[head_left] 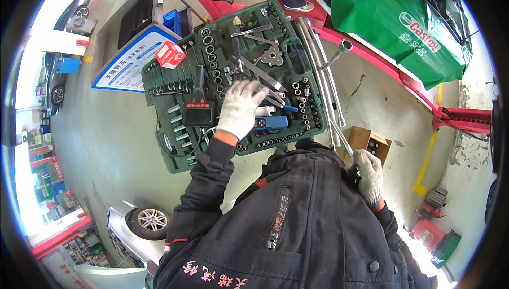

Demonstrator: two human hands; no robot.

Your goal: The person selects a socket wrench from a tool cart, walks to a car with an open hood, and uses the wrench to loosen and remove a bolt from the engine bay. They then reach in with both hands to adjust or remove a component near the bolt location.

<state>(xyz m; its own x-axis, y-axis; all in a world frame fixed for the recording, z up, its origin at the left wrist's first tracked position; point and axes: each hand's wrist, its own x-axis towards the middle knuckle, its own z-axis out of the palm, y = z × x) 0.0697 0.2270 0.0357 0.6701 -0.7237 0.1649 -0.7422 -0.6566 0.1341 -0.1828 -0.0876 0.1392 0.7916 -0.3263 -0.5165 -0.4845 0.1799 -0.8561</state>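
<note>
My left hand [241, 107], in a white knit glove, is over the middle of a green socket-set case [321, 122]. Its fingers are slightly apart among loose tools, and I see nothing held in them. Near its fingertips lies a flat metal tool [263, 75]; a blue handheld device [271, 123] sits below them. A black device with a dark screen [199, 113] rests left of the hand. My right hand [367, 176], also gloved, is closed around the end of a long metal rod [342, 139] to the right of the case. The rod's gripped end is hidden.
Long metal bars [324, 85] run along the case's right edge, with a socket end [344, 46] sticking out. A red-and-white box [169, 54] sits on the case. A cardboard box [360, 139] is below right. Red lift arms [382, 71] and a green-covered car [382, 24] stand beyond.
</note>
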